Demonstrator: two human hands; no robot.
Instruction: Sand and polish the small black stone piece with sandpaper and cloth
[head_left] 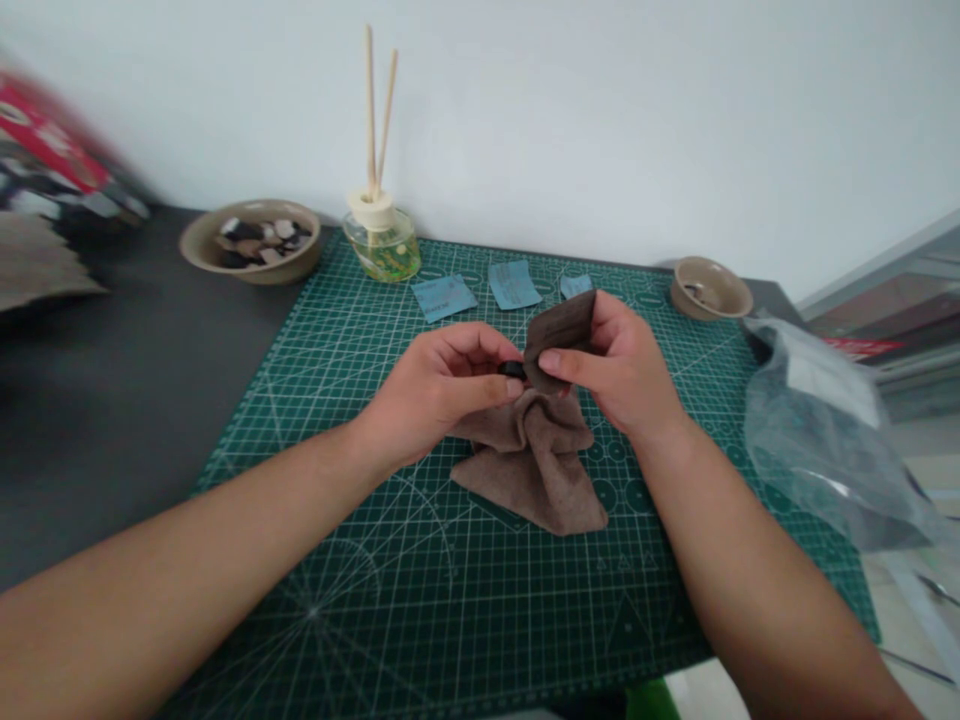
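Between the thumb and fingers of my left hand [442,390] is a small black piece [512,369]. My right hand [626,365] grips a folded dark brown sheet [559,335], with the thumb pressed on its front. The lower left edge of the sheet meets the black piece, or nearly so; whether they touch is hard to tell. Below both hands a crumpled brown cloth [536,465] lies on the green cutting mat [465,620].
Three blue paper pieces [514,284] lie at the back. Behind them to the left are a reed diffuser [381,240] and a bowl of small pieces [296,268]. A smaller bowl [711,300] and clear plastic bag [817,430] are at the right.
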